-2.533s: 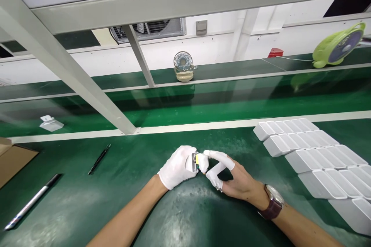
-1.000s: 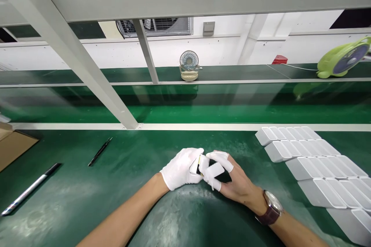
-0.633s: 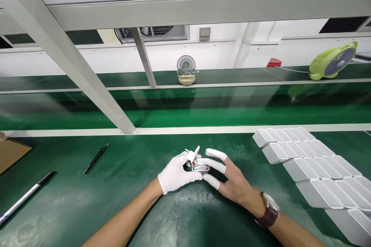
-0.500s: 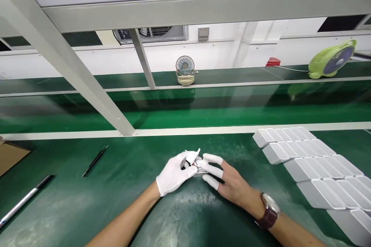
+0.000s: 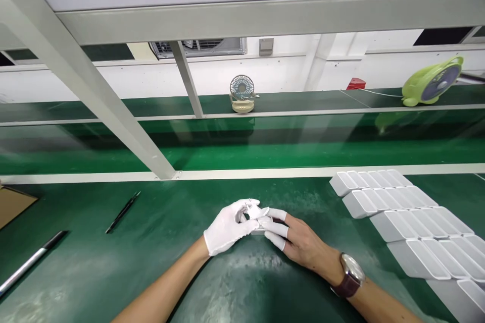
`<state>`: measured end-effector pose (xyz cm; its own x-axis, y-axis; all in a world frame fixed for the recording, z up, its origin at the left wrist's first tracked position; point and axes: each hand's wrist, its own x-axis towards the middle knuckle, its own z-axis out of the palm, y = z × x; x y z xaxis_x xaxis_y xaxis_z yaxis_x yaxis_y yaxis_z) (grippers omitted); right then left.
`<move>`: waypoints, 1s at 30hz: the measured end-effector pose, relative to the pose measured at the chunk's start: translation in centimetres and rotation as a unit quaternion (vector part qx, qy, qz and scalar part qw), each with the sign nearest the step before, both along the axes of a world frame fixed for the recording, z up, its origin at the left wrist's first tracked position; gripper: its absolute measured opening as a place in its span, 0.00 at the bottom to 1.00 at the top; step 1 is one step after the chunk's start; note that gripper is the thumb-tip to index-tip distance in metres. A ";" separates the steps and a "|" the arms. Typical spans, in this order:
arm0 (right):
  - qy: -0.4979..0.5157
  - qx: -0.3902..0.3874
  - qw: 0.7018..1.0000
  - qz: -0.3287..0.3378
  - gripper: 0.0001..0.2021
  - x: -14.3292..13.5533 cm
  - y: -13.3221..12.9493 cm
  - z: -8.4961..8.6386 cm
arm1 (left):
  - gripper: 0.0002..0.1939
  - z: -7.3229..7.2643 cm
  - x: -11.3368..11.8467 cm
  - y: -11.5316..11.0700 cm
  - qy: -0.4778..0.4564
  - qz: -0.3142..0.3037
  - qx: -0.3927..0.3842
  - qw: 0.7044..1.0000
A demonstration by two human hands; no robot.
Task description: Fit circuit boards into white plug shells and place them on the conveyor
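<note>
My left hand (image 5: 230, 227), in a white glove, curls its thumb and fingers around a small white box-like item (image 5: 258, 231) at the middle of the green bench. A thin white piece (image 5: 257, 211) sticks up from its top; its exact kind is hard to make out. From the other side, my right hand (image 5: 297, 234), with white finger covers on several fingers, closes its fingertips on the thin piece and the item's right side. The fingers hide much of the item.
Rows of white rectangular boxes (image 5: 407, 217) stand at the right. On the left lie a black pen (image 5: 123, 212), a silver-and-black rod (image 5: 32, 265) and a cardboard box (image 5: 15, 206). A slanted metal post (image 5: 113, 106) rises behind. Small fan (image 5: 242, 93) and green fan (image 5: 432, 83) stand beyond.
The thin white piece has tipped lower toward the right, and my right fingertips have moved in closer onto it. My left hand keeps its hold on the item.
</note>
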<state>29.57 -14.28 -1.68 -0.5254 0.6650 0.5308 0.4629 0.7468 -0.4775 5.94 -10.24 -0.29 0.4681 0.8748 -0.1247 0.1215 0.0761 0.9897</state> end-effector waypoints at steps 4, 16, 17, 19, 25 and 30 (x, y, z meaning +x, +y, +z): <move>-0.013 0.024 1.000 0.003 0.21 -0.2 0.0 -0.6 | 0.31 0.5 -0.2 0.2 -0.032 -0.017 -0.010 0.999; 0.063 0.078 0.995 -0.014 0.24 -1.0 1.0 1.7 | 0.29 0.4 -1.0 0.3 -0.132 0.067 0.075 0.986; 0.061 0.072 0.995 -0.014 0.23 -1.2 1.0 1.8 | 0.29 0.3 -1.0 0.3 -0.137 0.073 0.076 0.985; 0.044 0.047 0.998 -0.009 0.20 -1.6 0.9 1.4 | 0.31 0.4 -0.9 0.2 -0.143 0.075 0.072 0.984; -0.027 0.020 0.999 -0.020 0.13 -1.9 0.5 -0.8 | 0.31 1.2 0.1 -0.3 -0.081 0.076 0.031 0.993; -0.029 0.051 0.998 -0.039 0.16 -1.6 0.3 -1.1 | 0.20 1.8 0.4 -0.4 -0.047 0.101 0.020 0.994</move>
